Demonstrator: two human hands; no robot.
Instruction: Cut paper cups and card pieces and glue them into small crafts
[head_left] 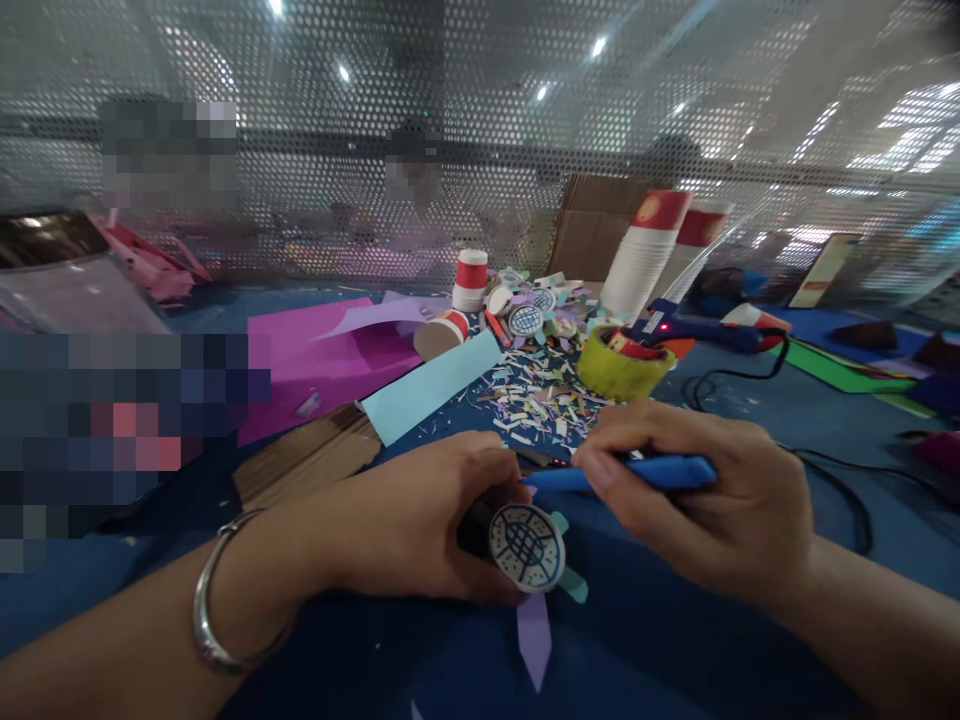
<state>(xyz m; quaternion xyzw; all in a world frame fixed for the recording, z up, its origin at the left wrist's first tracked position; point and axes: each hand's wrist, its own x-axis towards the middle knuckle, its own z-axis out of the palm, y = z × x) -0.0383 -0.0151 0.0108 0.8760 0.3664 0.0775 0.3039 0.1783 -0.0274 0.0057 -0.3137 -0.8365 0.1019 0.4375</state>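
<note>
- The patterned disc (pixel 527 547) is in the left hand (pixel 420 520), whose fingers grasp it; paper tabs (pixel 574 585) show at its rim.
- Right of the disc, the right hand (pixel 720 510) has its fingers around a blue pen (pixel 679 472).
- Beyond the disc, paper scraps (pixel 536 385) litter the surface (pixel 637 620).

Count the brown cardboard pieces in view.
2: one flat piece lies next to the light blue strip; one upright piece stands behind the tall cup stack. Others may be hidden.
</note>
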